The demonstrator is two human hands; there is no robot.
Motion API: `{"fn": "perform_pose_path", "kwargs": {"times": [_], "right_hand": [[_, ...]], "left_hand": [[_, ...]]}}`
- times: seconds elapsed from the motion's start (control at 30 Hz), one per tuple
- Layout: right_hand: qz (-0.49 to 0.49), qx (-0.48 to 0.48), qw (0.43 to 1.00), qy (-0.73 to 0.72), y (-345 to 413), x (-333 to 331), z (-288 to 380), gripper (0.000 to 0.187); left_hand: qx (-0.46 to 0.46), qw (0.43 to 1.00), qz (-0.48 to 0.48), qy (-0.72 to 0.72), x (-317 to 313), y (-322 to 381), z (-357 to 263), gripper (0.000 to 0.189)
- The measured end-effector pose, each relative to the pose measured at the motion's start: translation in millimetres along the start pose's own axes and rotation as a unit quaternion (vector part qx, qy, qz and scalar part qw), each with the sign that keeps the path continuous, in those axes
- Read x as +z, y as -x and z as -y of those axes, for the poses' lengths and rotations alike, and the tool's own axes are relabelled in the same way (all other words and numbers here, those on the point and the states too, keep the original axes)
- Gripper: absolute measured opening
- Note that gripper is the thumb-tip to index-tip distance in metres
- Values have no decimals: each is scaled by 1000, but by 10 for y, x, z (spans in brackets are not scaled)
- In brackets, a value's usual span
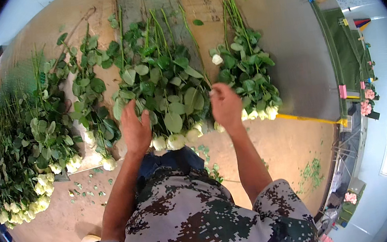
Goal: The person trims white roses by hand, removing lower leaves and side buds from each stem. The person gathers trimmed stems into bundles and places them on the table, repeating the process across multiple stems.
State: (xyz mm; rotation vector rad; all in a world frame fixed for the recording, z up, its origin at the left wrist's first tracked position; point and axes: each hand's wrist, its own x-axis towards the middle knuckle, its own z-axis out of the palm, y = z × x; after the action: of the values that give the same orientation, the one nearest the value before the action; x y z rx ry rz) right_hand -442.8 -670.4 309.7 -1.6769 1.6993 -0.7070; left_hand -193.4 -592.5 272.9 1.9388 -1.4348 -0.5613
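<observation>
A bunch of white roses point(175, 142) with green leaves lies before me, stems pointing away and heads towards my body. My left hand point(136, 129) is at the left side of this bunch, thumb apart from the fingers, fingertips among the leaves. On the right side, my right hand point(227, 106) has its fingers curled. A single rose stem point(192, 36) runs down to its fingertips; whether they grip it is hidden. Just right of that hand lies another bunch of white roses point(249, 74), with one small white rose point(217, 59) at its upper left.
A smaller group of roses point(89, 84) lies left of my left hand, and a large heap of roses point(20, 153) fills the far left. A grey panel point(297, 50) with a yellow edge stands at the right. Cut leaves point(310, 175) litter the floor. Pink flowers point(366, 107) hang farther right.
</observation>
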Motion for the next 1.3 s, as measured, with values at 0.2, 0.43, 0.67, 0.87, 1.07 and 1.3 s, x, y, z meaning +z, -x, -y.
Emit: {"fn": "perform_pose_path", "kwargs": {"times": [0.2, 0.43, 0.67, 0.87, 1.07, 1.3], "right_hand": [[100, -11, 994, 39, 57, 587, 5, 53], [-113, -27, 985, 131, -87, 376, -178, 38], [-9, 48, 970, 237, -344, 369, -335, 41], [-7, 34, 965, 260, -389, 476, -492, 33], [-79, 8, 974, 213, -419, 177, -371, 36], [-226, -38, 900, 371, -732, -1188, 7, 27]], "left_hand": [[-134, 976, 132, 111, 201, -69, 122, 59], [-165, 970, 133, 116, 250, -43, 174, 62], [-142, 976, 132, 104, 316, 16, 242, 63], [-143, 976, 134, 99, 301, 15, 243, 66], [-135, 977, 122, 109, 366, 4, 267, 65], [-122, 982, 112, 92, 385, 33, 254, 61]]}}
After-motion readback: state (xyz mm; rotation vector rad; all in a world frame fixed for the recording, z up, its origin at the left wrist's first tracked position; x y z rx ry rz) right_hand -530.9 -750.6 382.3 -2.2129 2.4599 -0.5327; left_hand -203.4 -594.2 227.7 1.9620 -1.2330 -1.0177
